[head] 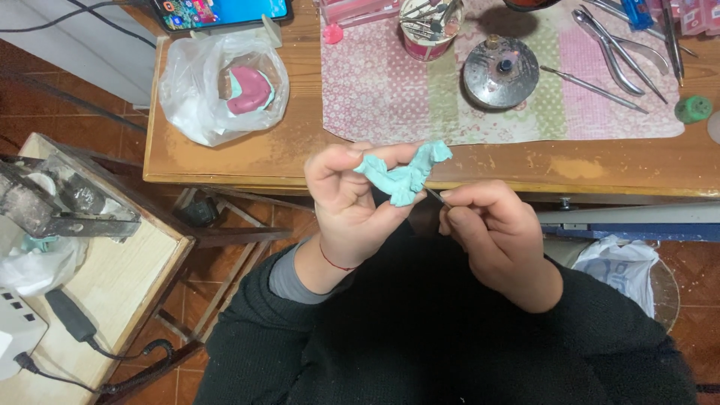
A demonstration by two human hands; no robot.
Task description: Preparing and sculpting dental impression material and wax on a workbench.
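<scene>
A worn wooden workbench (247, 154) runs across the top of the view above a floor of reddish-brown tiles (697, 330), and a patchwork cloth mat in pink and pale green (390, 97) covers its middle. On the bench's left end lies a clear crumpled plastic bag (187, 90) holding a pink and pale-green moulded lump (249, 88). At the mat's top edge stands a small pink-walled round cup (427, 30) packed with thin metal tools. Beside it sits a round grey metal burner (501, 71) with a dark knob at its centre, and further right lie long steel pliers and probes (615, 52) and a small green cap (694, 109). A phone with a lit screen (221, 11) leans at the far edge. To the left stands a lower pale wooden side table (112, 285) carrying a grey metal machine (60, 199) and a black cable. A white plastic bag (622, 266) sits on the floor at right.

In front of the bench edge, the left hand (349, 202) is closed around a turquoise irregular wax-like piece (405, 176), pinching it between thumb and fingers and holding it up in the air. The right hand (499, 232) is curled tight on a thin dark metal pick (436, 197), whose tip touches the piece's lower right side.
</scene>
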